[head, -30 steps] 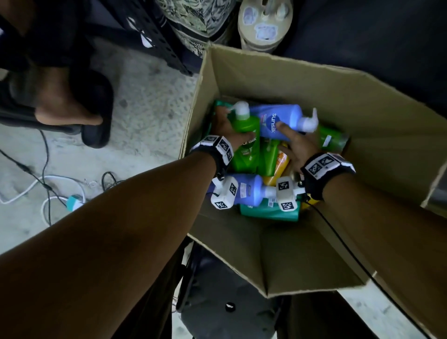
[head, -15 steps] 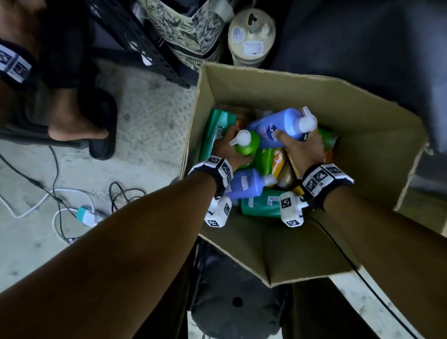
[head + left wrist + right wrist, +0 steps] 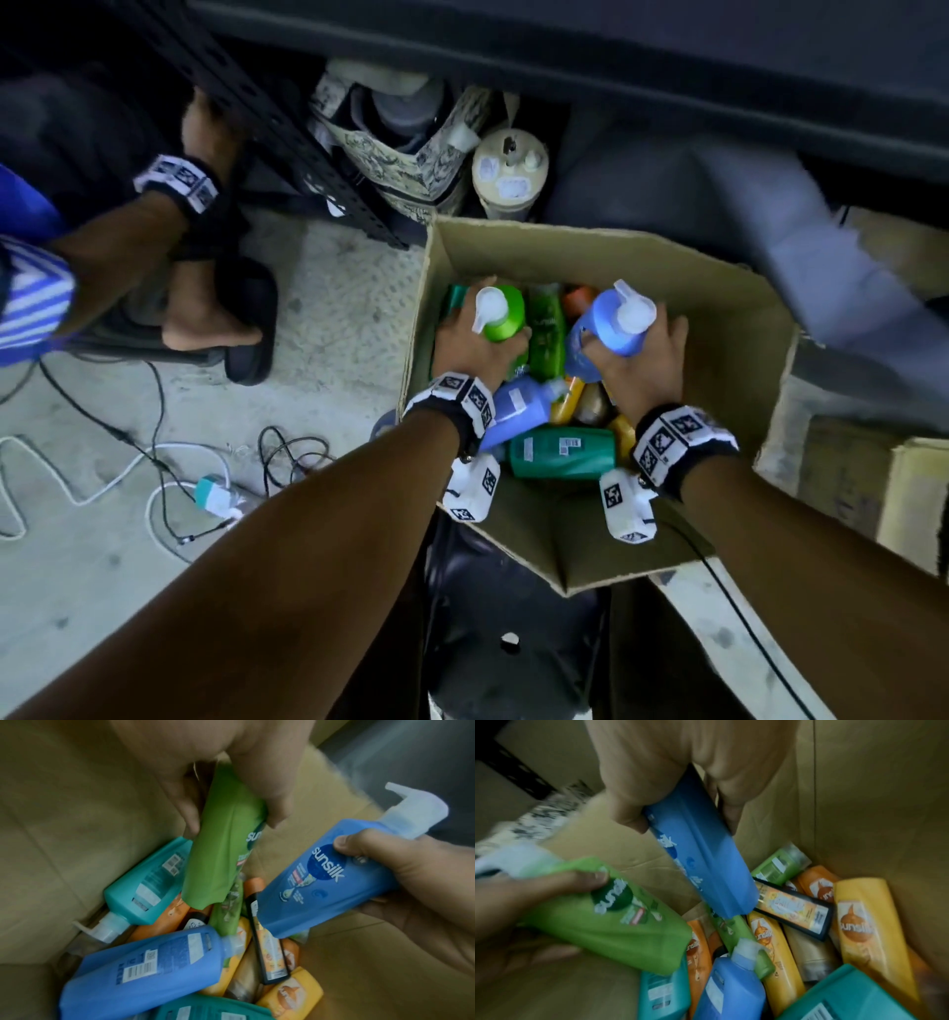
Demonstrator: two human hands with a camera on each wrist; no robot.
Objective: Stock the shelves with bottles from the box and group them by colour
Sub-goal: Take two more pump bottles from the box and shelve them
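Note:
An open cardboard box (image 3: 580,241) on the floor holds several shampoo bottles. My left hand (image 3: 470,347) grips a green pump bottle (image 3: 506,318) near its top and holds it upright above the pile. Beside it, my right hand (image 3: 647,360) grips a blue pump bottle (image 3: 611,329) the same way. In the left wrist view the green bottle (image 3: 223,852) hangs from my fingers (image 3: 259,791) next to the blue bottle (image 3: 303,882). The right wrist view shows the blue bottle (image 3: 706,866) in my grip over yellow, orange, teal and blue bottles (image 3: 864,923).
Another person's hand (image 3: 205,139) and sandalled foot (image 3: 215,318) are at the left by a black shelf upright (image 3: 257,103). Cables and a plug (image 3: 215,496) lie on the concrete floor. A patterned bag (image 3: 411,154) and a cream canister (image 3: 508,174) stand behind the box.
Both hands have closed on their bottles and raised them from lying in the pile to upright, pump tops up. My head has lifted, showing more of the floor and shelf.

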